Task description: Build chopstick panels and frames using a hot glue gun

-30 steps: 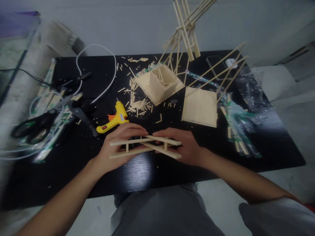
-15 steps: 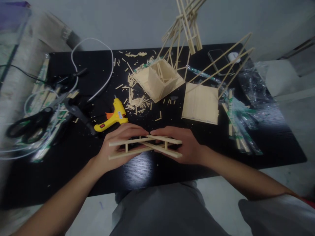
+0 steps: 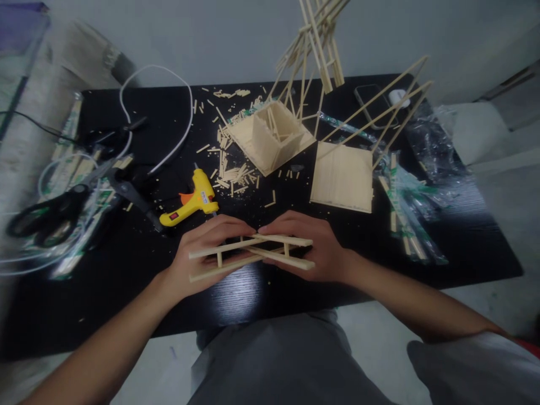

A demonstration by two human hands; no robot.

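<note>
Both hands are closed on a crossed frame of wooden sticks point(image 3: 228, 247) above the table's front part. My left hand point(image 3: 189, 250) grips its left end, and my right hand point(image 3: 314, 247) wraps its right end from behind. Short upright pegs join the upper and lower sticks, which cross in an X between my hands. My fingertips meet near the crossing, and some fingers are hidden behind the sticks. Just beyond my left hand lies a yellow glue gun point(image 3: 192, 202) with an orange trigger, its nozzle pointing away from me.
A wooden stick structure point(image 3: 278, 135) with a box on a square base stands at the back, sticks rising high. To its right is a wooden panel point(image 3: 343, 177). Black scissors point(image 3: 50, 216) and bagged sticks lie left. Cut stick bits point(image 3: 234, 177), a phone point(image 3: 375, 107) and plastic wrappers point(image 3: 415, 214) are spread about.
The left end of the stick frame has dipped slightly, together with my left hand. Both hands keep their hold. The whole view has shifted a little.
</note>
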